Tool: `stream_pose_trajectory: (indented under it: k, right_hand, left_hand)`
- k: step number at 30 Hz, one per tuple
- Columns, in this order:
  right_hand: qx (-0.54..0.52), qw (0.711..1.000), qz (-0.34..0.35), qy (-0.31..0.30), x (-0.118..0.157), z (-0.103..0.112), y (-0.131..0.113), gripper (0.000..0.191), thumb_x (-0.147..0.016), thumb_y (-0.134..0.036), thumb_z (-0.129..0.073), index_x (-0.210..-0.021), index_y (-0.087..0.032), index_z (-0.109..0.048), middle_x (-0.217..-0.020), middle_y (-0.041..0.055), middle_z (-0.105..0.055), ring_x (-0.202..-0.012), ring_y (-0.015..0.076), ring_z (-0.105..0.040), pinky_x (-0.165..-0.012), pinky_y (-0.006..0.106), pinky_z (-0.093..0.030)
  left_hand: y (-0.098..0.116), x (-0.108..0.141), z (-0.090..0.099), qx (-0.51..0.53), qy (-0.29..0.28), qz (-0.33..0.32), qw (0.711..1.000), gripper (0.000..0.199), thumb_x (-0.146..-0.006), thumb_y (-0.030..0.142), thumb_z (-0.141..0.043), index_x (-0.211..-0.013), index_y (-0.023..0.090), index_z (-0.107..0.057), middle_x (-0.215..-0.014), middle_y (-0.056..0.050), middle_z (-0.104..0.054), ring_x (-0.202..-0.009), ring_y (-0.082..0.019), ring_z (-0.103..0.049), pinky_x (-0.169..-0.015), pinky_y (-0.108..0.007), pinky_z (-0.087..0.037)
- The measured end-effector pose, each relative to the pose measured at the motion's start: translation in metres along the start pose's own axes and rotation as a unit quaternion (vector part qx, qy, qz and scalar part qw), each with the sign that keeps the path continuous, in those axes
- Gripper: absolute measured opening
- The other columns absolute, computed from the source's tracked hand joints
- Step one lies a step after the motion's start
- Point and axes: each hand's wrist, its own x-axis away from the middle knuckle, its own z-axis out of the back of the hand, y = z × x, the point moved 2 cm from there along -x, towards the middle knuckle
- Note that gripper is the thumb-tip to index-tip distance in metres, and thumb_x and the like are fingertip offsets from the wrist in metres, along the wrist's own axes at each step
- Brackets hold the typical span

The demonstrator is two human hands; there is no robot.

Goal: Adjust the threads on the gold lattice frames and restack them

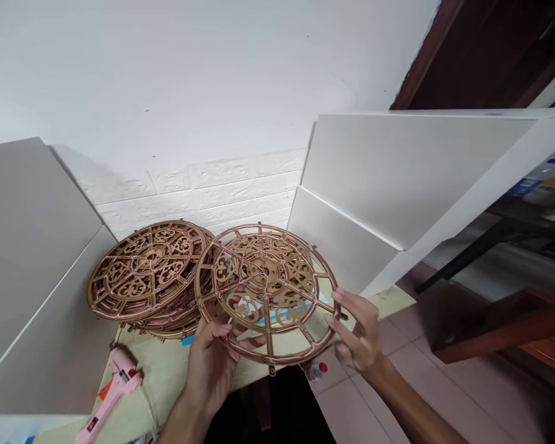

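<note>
A round, brown-gold openwork frame (267, 342) with spokes and scrollwork is held up between my two hands, tilted toward me. My left hand (213, 357) grips its lower left rim, thumb on the front and fingers underneath. On the right rim, my right hand (358, 327) pinches with thumb and fingers. Through the spokes I see denser scrollwork; whether all of it belongs to this frame I cannot tell. A stack of similar round frames (148, 265) lies on the left of the table, partly behind the held one.
A pink hot glue gun (113, 388) lies on the pale tabletop (160, 370) at lower left. Grey-white panels (55, 259) (388, 179) stand on both sides, before a white brick-patterned wall (203, 191). A container with a red cap (321, 368) is on the tiled floor.
</note>
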Motion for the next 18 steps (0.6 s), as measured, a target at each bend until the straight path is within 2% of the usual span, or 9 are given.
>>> stream_pose_trajectory:
  k: [2,3,4,6,8,10,12,15,18]
  right_hand:
    - [-0.042,0.995,-0.083,0.028,0.012,-0.004,0.002,0.041,-0.097,-0.041,-0.033,-0.127,-0.025,-0.057,-0.135,0.0134,-0.05,-0.119,0.0305,-0.052,-0.086,0.048,-0.048]
    - [-0.081,0.981,-0.17,0.056,0.017,-0.005,0.004,0.043,-0.097,-0.044,-0.034,-0.127,-0.025,-0.057,-0.133,0.0134,-0.052,-0.118,0.0301,-0.053,-0.088,0.049,-0.047]
    - [-0.13,0.951,-0.269,0.084,0.021,-0.007,0.006,0.043,-0.096,-0.047,-0.036,-0.127,-0.025,-0.057,-0.128,0.0129,-0.056,-0.115,0.0293,-0.055,-0.089,0.049,-0.046]
    - [-0.25,0.844,-0.46,0.119,0.025,-0.013,0.007,0.045,-0.093,-0.054,-0.041,-0.12,-0.025,-0.061,-0.111,0.011,-0.065,-0.105,0.0277,-0.061,-0.089,0.048,-0.047]
    - [-0.366,0.712,-0.587,0.116,0.02,-0.018,0.004,0.05,-0.086,-0.064,-0.047,-0.106,-0.023,-0.066,-0.093,0.0093,-0.069,-0.092,0.027,-0.066,-0.083,0.045,-0.051]
    - [-0.443,0.602,-0.656,0.101,0.009,-0.02,-0.001,0.054,-0.074,-0.071,-0.057,-0.093,-0.021,-0.068,-0.08,0.0078,-0.069,-0.082,0.0271,-0.067,-0.073,0.041,-0.055]
    - [-0.466,0.531,-0.701,0.1,-0.003,-0.02,-0.006,0.052,-0.064,-0.064,-0.072,-0.093,-0.021,-0.067,-0.073,0.0042,-0.067,-0.071,0.024,-0.067,-0.062,0.035,-0.055]
    - [-0.461,0.482,-0.734,0.128,-0.018,-0.018,-0.013,0.053,-0.057,-0.05,-0.083,-0.097,-0.022,-0.064,-0.061,-0.0031,-0.06,-0.055,0.0159,-0.062,-0.049,0.026,-0.051]
    - [-0.438,0.478,-0.742,0.17,-0.025,-0.019,-0.015,0.053,-0.051,-0.048,-0.086,-0.088,-0.02,-0.062,-0.052,-0.0068,-0.053,-0.047,0.0132,-0.058,-0.043,0.023,-0.048]
  left_hand:
    - [-0.001,0.001,0.005,0.002,0.005,-0.008,1.0,0.064,-0.065,0.002,-0.059,-0.121,0.033,-0.056,-0.107,0.002,-0.07,-0.089,-0.02,-0.068,-0.089,-0.041,-0.054]
    - [-0.002,0.002,0.007,0.004,0.003,-0.01,1.0,0.063,-0.064,0.001,-0.059,-0.119,0.032,-0.058,-0.102,0.002,-0.072,-0.087,-0.02,-0.068,-0.089,-0.041,-0.054]
    - [-0.003,0.002,0.01,0.005,0.0,-0.012,1.0,0.06,-0.064,0.001,-0.059,-0.117,0.031,-0.06,-0.093,0.002,-0.072,-0.084,-0.02,-0.068,-0.089,-0.042,-0.054]
    - [-0.005,0.004,0.014,-0.001,-0.007,-0.01,1.0,0.052,-0.063,0.003,-0.06,-0.108,0.027,-0.065,-0.07,0.003,-0.069,-0.076,-0.02,-0.068,-0.088,-0.042,-0.055]
    - [-0.006,0.006,0.017,-0.014,-0.011,-0.003,1.0,0.045,-0.064,0.003,-0.06,-0.102,0.026,-0.068,-0.062,0.003,-0.066,-0.074,-0.02,-0.067,-0.087,-0.042,-0.055]
    - [-0.006,0.008,0.018,-0.029,-0.013,0.006,0.999,0.046,-0.064,0.002,-0.058,-0.102,0.027,-0.067,-0.075,0.002,-0.071,-0.083,-0.021,-0.068,-0.088,-0.042,-0.055]
    - [-0.007,0.01,0.02,-0.041,-0.015,0.017,0.999,0.048,-0.064,0.003,-0.058,-0.104,0.028,-0.067,-0.095,0.0,-0.072,-0.097,-0.023,-0.066,-0.089,-0.042,-0.054]
    - [-0.008,0.01,0.023,-0.07,-0.014,0.026,0.997,0.048,-0.063,0.005,-0.061,-0.105,0.029,-0.067,-0.112,-0.001,-0.07,-0.111,-0.026,-0.06,-0.09,-0.042,-0.054]
    - [-0.01,0.008,0.03,-0.138,0.007,0.003,0.99,0.048,-0.062,0.01,-0.068,-0.107,0.028,-0.068,-0.118,-0.003,-0.068,-0.118,-0.027,-0.055,-0.093,-0.039,-0.052]
